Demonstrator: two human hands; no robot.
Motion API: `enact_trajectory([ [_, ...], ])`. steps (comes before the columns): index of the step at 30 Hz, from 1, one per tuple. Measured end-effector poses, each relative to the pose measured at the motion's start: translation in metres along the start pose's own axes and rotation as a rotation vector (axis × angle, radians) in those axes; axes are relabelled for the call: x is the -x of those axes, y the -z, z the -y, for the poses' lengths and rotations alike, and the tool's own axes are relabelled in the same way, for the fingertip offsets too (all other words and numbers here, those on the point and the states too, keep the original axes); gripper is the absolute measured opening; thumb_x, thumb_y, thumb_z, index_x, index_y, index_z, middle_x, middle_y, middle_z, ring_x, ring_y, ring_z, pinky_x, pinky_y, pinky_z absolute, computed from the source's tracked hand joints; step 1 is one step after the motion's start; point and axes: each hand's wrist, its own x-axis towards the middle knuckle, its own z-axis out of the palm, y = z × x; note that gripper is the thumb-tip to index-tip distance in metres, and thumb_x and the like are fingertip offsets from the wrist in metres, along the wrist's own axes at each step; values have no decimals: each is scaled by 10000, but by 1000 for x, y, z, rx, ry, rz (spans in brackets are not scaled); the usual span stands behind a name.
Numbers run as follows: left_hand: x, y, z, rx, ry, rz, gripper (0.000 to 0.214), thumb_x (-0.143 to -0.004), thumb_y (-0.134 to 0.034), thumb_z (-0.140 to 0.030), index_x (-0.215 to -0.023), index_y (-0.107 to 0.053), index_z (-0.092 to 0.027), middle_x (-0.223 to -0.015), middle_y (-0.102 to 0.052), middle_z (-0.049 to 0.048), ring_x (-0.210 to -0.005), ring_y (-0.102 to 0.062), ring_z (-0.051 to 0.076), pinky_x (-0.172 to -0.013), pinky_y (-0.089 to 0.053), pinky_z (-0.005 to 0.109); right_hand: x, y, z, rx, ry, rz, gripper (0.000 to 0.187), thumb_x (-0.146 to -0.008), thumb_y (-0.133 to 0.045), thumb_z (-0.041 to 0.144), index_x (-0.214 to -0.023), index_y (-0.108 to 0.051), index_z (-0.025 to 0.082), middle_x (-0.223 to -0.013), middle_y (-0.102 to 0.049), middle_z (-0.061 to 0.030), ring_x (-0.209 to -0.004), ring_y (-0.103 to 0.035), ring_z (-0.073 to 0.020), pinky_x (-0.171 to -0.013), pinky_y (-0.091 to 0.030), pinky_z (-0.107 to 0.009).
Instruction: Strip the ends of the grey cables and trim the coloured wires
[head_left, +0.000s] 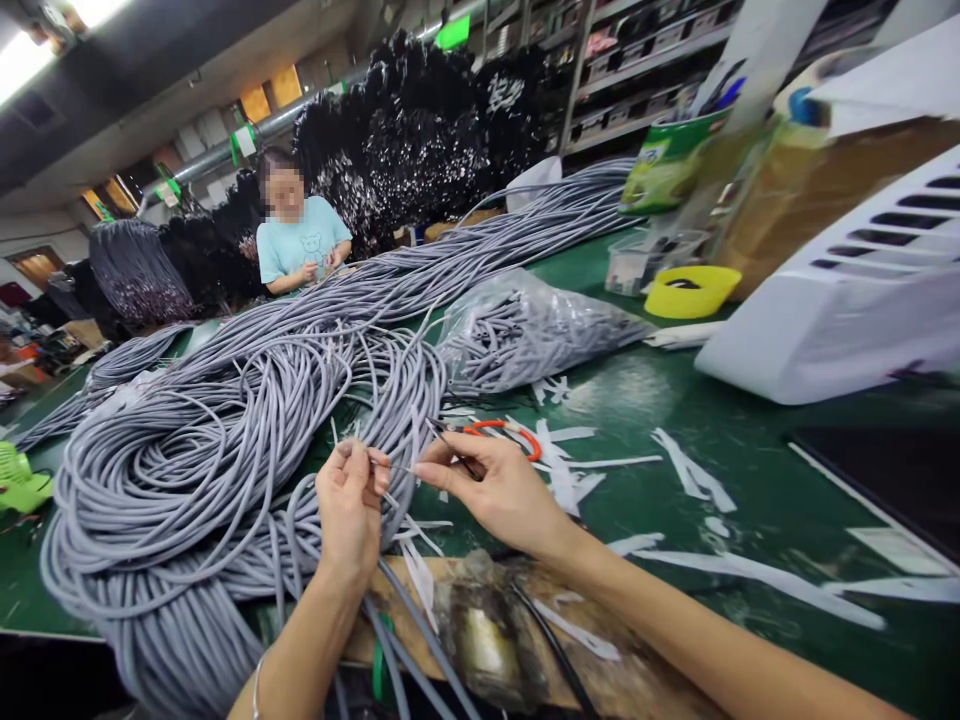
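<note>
My left hand [351, 500] is closed in a pinch on the end of a grey cable [424, 610], whose length hangs down from below the hand. Just to its right, my right hand [491, 485] pinches thin wire at the cable's tip, with fingertips pressed together. A dark tool with thin blades, perhaps scissors or tweezers, shows partly under the right fingers. Behind that hand lies an orange-red loop handle [517, 432]. A big coil of grey cables [195, 450] spreads to the left of both hands.
A clear bag of short grey tubes [517, 335] lies beyond the hands. White strips [694, 470] are scattered on the green table [750, 510]. A grimy metal pot [484, 630] sits on a board in front. A white vented casing [847, 290] stands right. A co-worker [304, 235] sits across.
</note>
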Motion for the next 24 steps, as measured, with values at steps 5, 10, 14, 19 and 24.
enact_trajectory([
  [5, -7, 4, -11, 128, -109, -123, 328, -482, -823, -266, -609, -552, -131, -582, -566, -48, -442, -438, -3, -437, -378, 74, 2, 2, -3, 76, 39, 30, 211, -741, -490, 341, -607, -490, 178, -538, -438, 26, -489, -383, -104, -455, -317, -231],
  [10, -4, 5, -12, -271, -120, 34, 312, -461, -820, -242, -677, -617, -146, -686, -599, -25, -565, -526, 54, -524, -455, 139, 6, 1, 4, 152, 131, -41, 220, -787, -478, 316, -615, -495, 179, -518, -449, 32, -463, -376, -93, -441, -322, -217],
  [14, 5, 3, -7, -640, 68, 284, 259, -588, -740, -294, -512, -572, -111, -409, -463, -45, -354, -389, 44, -348, -311, 155, 9, 1, 11, 132, 183, -59, 200, -796, -485, 294, -636, -512, 177, -544, -501, 17, -477, -431, -97, -450, -358, -206],
  [19, 9, 8, -8, -721, -253, 340, 339, -776, -560, -368, -549, -602, -120, -409, -474, -24, -343, -392, 59, -356, -301, 177, 14, 5, 19, 95, 238, -29, 193, -798, -487, 298, -650, -504, 176, -538, -491, 16, -445, -413, -90, -408, -348, -196],
  [24, 8, 15, -7, -764, -632, 328, 123, -738, -631, -254, -725, -706, -157, -588, -632, 28, -496, -538, 118, -485, -426, 218, 18, 8, 24, 62, 289, -21, 194, -796, -491, 274, -630, -497, 174, -537, -504, 12, -424, -407, -78, -368, -325, -179],
])
